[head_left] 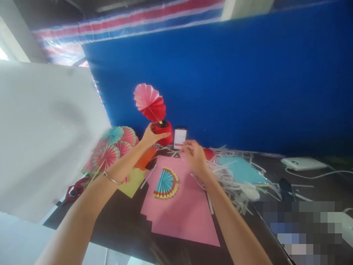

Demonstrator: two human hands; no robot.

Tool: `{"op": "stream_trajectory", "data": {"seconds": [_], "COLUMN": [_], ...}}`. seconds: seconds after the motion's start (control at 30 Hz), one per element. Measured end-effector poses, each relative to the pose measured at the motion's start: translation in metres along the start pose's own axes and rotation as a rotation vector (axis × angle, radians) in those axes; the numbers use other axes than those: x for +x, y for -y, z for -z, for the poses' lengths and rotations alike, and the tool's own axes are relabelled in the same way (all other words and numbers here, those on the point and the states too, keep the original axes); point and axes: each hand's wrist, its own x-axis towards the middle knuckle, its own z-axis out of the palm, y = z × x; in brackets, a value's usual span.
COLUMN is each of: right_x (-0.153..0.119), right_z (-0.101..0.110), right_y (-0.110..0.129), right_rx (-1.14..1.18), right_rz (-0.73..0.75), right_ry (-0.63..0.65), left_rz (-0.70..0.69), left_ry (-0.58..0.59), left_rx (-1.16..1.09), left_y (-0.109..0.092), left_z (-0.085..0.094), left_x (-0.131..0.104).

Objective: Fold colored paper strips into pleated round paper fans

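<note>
My left hand (153, 135) is wrapped round a red round holder (167, 139) with a dark opening at its top. A pleated paper fan, pink (146, 96) above and red (154, 109) below, leans up out of the holder on a thin stick. My right hand (194, 154) is raised over the far end of the pink paper sheets (187, 213), its fingers bent together in front of the phone; what they hold, if anything, is too small to make out. A half-round blue fan (166, 183) with red and yellow edging lies on the pink sheets.
A phone (180, 137) stands upright against the blue partition (234, 81). Finished fans (106, 157), yellow paper (131, 184) and orange paper (145, 158) are at the left. White paper strips (234, 191), blue paper (241, 170) and a white device (303, 163) with a cable lie right.
</note>
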Motion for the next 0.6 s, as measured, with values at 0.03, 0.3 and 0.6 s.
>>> {"op": "stream_trajectory", "data": {"seconds": [0.03,0.3,0.6], "right_x": [-0.001,-0.007,-0.032], "right_z": [0.0,-0.002,-0.024], "right_y": [-0.004,-0.024,-0.021], "right_rx": [-0.041,-0.216,-0.206], "right_rz": [-0.006,-0.02,0.111], "right_ry": [0.037,0.222,0.473], "left_rz": [0.0,0.0,-0.034], "left_ry": [-0.016,-0.203,-0.254], "left_rx": [0.025,0.145,0.229], "left_y": [0.004,0.032,0.046], "left_z": [0.0,-0.007,-0.008], "left_x": [0.001,0.008,0.023]}}
